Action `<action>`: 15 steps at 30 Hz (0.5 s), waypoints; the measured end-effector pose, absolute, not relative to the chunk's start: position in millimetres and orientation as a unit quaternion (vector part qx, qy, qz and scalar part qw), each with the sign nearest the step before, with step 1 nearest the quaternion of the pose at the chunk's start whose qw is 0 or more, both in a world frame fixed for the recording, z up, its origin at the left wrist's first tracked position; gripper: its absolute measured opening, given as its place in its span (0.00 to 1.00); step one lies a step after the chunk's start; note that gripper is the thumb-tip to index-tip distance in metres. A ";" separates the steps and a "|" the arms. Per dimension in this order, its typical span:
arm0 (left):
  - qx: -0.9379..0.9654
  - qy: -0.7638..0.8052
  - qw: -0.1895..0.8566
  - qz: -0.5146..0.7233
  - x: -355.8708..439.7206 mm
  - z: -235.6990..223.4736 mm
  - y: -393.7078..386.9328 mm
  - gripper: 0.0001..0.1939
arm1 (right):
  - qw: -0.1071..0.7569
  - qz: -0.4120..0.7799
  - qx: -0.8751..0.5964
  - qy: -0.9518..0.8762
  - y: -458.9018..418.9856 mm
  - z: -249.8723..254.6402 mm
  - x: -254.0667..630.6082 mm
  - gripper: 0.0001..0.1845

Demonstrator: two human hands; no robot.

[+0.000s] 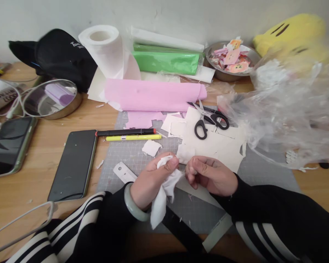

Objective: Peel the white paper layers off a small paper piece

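Note:
My left hand (150, 182) is closed around a crumpled piece of white tissue (162, 199) that hangs down from the fist. A pale green bangle sits on that wrist. My right hand (211, 174) is curled just to the right, its fingertips pinched close to the tissue's top edge. Both hands hover over a grey cutting mat (134, 153). A white ruler (123, 171) lies under my left wrist. Cream paper with cut-outs (222, 146) lies just beyond my hands, black scissors (208, 122) resting on it.
A pink paper roll (153, 95), green paper (167, 62) and a toilet roll (105, 47) lie behind the mat. Two phones (74, 164) (8, 144), a red-tipped black pen (126, 132) and yellow highlighter (133, 137) sit left. A crinkled clear plastic bag (287, 109) fills the right.

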State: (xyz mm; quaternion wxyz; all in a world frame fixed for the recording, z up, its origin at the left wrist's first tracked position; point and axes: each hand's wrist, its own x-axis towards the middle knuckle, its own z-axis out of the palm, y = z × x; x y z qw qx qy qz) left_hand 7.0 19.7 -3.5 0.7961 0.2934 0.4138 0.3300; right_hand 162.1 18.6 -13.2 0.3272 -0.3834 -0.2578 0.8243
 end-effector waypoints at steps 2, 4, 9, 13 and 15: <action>0.289 0.423 0.792 0.332 6.9 -4.1 19.9 0.14 | 0.345 0.820 -0.378 -0.258 19.0 -13.3 161.8 0.23; 0.281 0.432 0.790 0.332 6.7 -4.5 20.1 0.13 | 0.351 0.822 -0.364 -0.260 19.6 -12.5 162.3 0.27; 0.267 0.429 0.796 0.334 6.3 -5.1 20.4 0.13 | 0.331 0.844 -0.345 -0.244 20.9 -9.6 164.1 0.29; 0.280 0.426 0.793 0.333 6.4 -6.1 20.5 0.14 | 0.324 0.839 -0.374 -0.227 20.2 -10.0 162.1 0.21; 0.287 0.418 0.795 0.334 6.3 -6.3 20.5 0.13 | 0.329 0.824 -0.398 -0.233 19.5 -10.6 160.5 0.19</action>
